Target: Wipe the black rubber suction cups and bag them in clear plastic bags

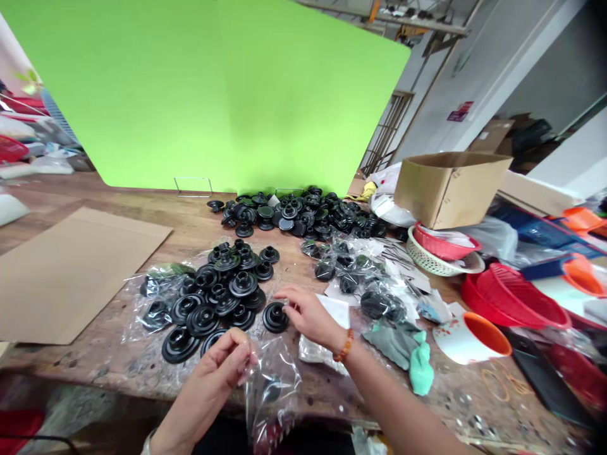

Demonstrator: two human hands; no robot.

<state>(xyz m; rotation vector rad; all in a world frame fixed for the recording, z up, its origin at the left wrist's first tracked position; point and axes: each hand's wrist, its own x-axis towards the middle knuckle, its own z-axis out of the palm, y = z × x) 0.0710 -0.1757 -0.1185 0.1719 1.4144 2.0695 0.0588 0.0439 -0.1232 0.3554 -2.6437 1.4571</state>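
My left hand [215,376] is closed, pinching the top edge of a clear plastic bag [272,392] that hangs over the table's front edge. A dark shape shows inside the bag. My right hand [306,314], with an orange bead bracelet, reaches over the table, its thumb and fingers at the right edge of a single black round part [275,318]. Left of that part lies a pile of similar black parts [222,291]. A stack of clear bags [317,354] rests below my right wrist.
More black parts [303,212] lie along the green board [227,95]. Bagged parts [348,265] sit right of centre. Brown cardboard [80,265] lies left. At right stand a cardboard box [450,186], red baskets [516,297], an orange-lined white cylinder [455,341] and a teal cloth [420,363].
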